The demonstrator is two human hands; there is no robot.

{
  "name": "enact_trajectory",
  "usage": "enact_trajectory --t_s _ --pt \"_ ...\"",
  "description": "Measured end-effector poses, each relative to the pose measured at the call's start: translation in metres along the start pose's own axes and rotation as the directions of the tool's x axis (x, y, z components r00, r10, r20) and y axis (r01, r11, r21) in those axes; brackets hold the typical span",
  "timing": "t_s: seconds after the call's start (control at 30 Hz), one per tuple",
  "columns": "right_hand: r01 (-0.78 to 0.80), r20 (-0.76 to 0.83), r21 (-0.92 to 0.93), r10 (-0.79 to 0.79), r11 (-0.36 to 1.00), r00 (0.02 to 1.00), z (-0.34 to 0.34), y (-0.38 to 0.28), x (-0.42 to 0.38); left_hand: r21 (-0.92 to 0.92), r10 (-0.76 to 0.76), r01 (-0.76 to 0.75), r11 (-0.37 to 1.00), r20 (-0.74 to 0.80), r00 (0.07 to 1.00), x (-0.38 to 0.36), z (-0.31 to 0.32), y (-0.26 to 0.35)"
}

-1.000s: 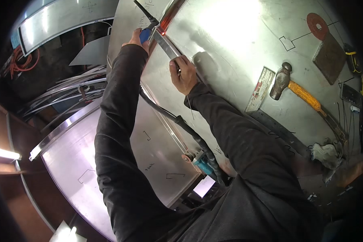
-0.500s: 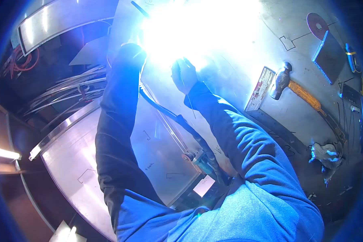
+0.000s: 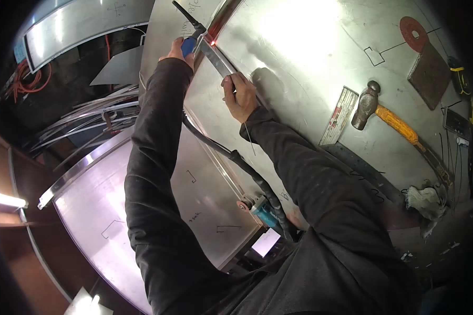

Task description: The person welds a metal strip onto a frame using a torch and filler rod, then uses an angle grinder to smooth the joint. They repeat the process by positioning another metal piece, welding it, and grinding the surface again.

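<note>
My left hand (image 3: 177, 52) is closed around the blue handle of a TIG welding torch (image 3: 189, 45), whose long black back cap points up and left. Beside the torch head, a small red-hot spot glows at the end of a narrow metal strip (image 3: 218, 60), where it meets another metal piece (image 3: 223, 18). My right hand (image 3: 240, 97) is pinched at the strip's lower end; a thin filler rod (image 3: 250, 139) sticks out below the palm. Whether the fingers also press on the strip is hidden. The black torch cable (image 3: 215, 144) runs down toward my body.
On the steel sheet (image 3: 294, 68) to the right lie a ball-peen hammer (image 3: 389, 115), a metal angle piece (image 3: 339, 115), a red cutting disc (image 3: 413, 32), a dark plate (image 3: 430, 76) and a glove (image 3: 425, 202). An angle grinder (image 3: 265, 211) sits near my waist. Metal strips (image 3: 89, 113) are stacked left.
The blinding blue-white arc at the torch has gone out, leaving a red glowing spot. The strip and both hands now show clearly; the arms have hardly moved.
</note>
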State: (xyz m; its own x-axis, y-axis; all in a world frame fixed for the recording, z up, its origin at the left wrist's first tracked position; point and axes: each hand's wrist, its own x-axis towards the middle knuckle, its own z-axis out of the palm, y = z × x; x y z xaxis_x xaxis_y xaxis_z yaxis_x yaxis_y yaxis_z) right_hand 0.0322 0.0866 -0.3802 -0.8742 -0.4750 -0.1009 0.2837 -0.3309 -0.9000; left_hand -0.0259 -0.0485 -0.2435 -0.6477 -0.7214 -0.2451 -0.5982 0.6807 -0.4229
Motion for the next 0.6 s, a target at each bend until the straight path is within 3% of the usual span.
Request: enact_trajectory --t_s 0.23,0.3,0.33,0.43,0.53,0.57,0.6 --pt "-0.007 -0.003 -0.002 0.007 1.000 1.000 0.002 0.005 0.000 -0.015 -0.001 0.002 1.000 0.050 0.999 0.001 -0.001 0.001" --pt "0.016 0.012 -0.083 -0.015 0.996 1.000 0.002 0.009 -0.001 -0.022 0.019 -0.019 1.000 0.032 0.999 0.004 0.002 -0.002" --pt "0.049 0.046 -0.217 -0.040 0.975 0.998 0.004 0.019 -0.007 -0.019 0.032 -0.031 0.999 0.025 0.999 0.004 0.002 -0.005" --pt "0.265 0.029 -0.244 -0.266 0.933 0.963 0.006 0.041 -0.016 -0.010 0.061 -0.061 0.998 0.018 0.998 0.005 0.005 -0.006" --pt "0.172 0.161 -0.340 -0.124 0.925 0.979 0.001 0.030 -0.009 -0.004 0.110 -0.110 0.994 0.004 0.994 0.011 0.009 -0.008" --pt "0.259 0.115 -0.320 -0.234 0.911 0.965 -0.003 0.021 -0.004 -0.004 0.121 -0.121 0.993 -0.001 0.993 0.012 0.011 -0.010" --pt "0.151 0.062 -0.198 -0.141 0.968 0.988 -0.001 0.014 -0.001 -0.007 0.113 -0.113 0.994 -0.008 0.994 0.008 0.008 -0.009"
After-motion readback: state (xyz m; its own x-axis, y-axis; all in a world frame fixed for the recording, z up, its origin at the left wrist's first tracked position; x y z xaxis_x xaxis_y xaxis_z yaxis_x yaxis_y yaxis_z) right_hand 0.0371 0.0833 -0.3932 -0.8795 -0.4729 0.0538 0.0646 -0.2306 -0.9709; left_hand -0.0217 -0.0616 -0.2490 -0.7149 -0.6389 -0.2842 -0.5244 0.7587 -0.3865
